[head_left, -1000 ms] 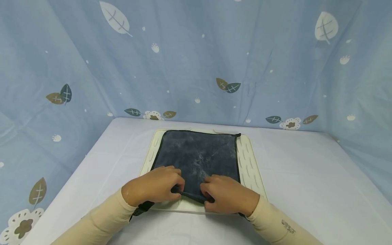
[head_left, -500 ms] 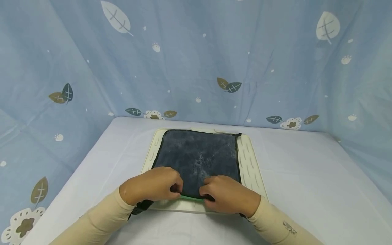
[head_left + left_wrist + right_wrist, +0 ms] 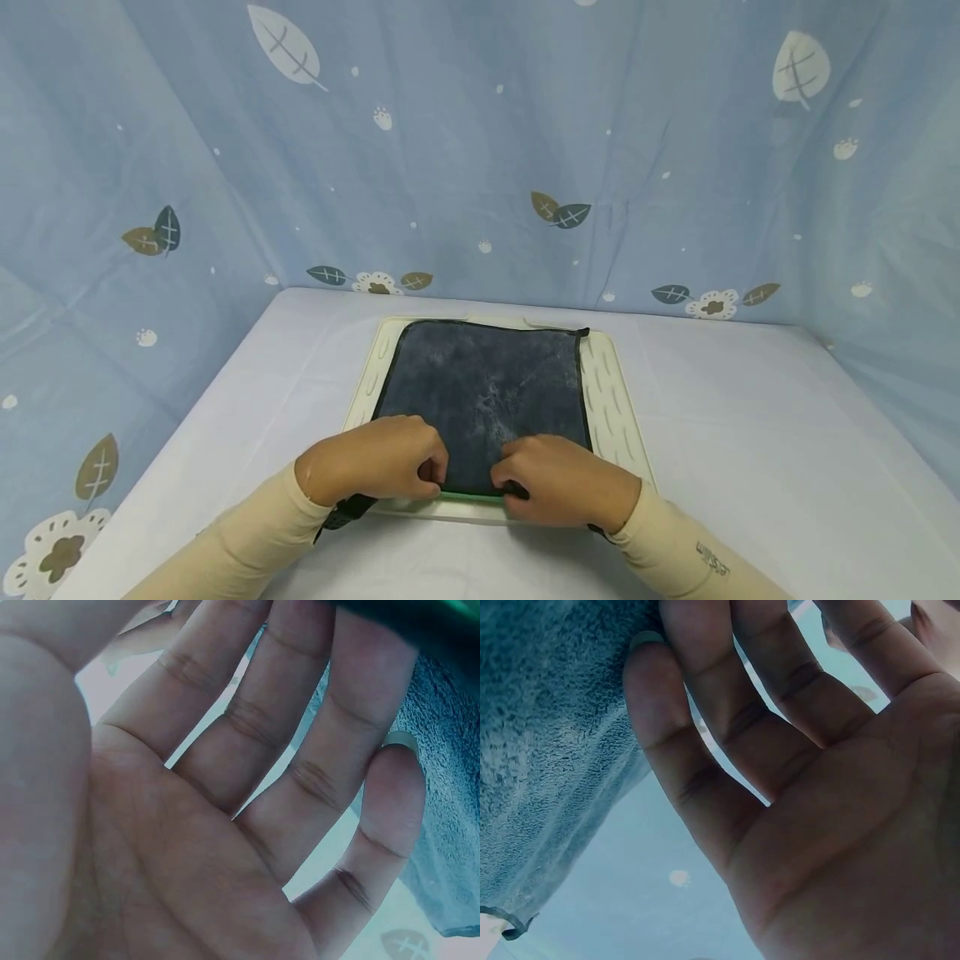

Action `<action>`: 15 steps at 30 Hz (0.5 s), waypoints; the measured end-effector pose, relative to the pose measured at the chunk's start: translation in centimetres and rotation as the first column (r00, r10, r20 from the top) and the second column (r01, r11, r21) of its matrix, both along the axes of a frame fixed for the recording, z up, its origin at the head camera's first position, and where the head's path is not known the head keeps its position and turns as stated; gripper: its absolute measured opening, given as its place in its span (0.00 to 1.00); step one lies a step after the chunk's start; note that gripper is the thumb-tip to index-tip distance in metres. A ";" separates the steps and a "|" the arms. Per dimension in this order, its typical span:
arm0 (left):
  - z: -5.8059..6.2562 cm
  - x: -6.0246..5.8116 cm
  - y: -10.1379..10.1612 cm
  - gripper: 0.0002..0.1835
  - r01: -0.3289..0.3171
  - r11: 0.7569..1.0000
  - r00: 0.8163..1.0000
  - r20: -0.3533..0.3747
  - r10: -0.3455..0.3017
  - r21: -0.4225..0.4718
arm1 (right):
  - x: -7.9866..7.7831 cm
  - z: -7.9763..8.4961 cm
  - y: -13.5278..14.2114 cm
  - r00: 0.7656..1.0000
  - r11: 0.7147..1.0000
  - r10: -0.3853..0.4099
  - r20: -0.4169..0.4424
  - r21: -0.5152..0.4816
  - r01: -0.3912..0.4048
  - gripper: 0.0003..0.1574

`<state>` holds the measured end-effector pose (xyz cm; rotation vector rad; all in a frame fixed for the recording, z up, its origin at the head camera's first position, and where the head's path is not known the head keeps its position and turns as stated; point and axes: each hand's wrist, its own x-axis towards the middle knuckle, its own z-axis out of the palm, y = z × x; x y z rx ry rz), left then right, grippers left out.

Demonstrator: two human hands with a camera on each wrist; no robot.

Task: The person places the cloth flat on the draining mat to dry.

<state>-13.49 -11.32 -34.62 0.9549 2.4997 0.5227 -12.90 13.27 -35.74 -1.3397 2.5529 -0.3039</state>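
Observation:
A dark blue-grey cloth with black edging lies spread in the head view, and its fuzzy pile shows in both wrist views. Along its near edge runs a thin green strip. My left hand pinches the near edge left of centre, thumb toward the front. A short way to the right, my right hand grips the same edge, with its fingers bent over it. Fingertips of both hands are partly hidden where they meet the cloth in the wrist views.
Under the cloth is a cream board with raised dashes, wider than the cloth on the right. It lies on a white-covered table. A blue leaf-print curtain hangs behind and at both sides.
The near edge, earlier lifted and bunched between the hands, now lies lower and straighter, showing the green strip. Both hands have shifted slightly toward the front.

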 end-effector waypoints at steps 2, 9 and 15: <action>0.0 0.0 0.0 0.05 -0.001 1.000 1.000 0.001 0.001 0.001 | 0.0 0.0 0.0 1.000 1.000 -0.005 0.009 0.002 0.005 0.10; -0.1 0.0 0.1 0.05 -0.004 1.000 1.000 0.023 0.004 0.001 | 0.1 0.0 0.1 1.000 1.000 -0.004 0.020 0.003 0.004 0.11; -0.2 0.0 0.2 0.05 -0.006 1.000 0.999 0.047 0.006 -0.005 | 0.1 -0.1 0.1 1.000 1.000 0.003 0.024 0.010 -0.003 0.09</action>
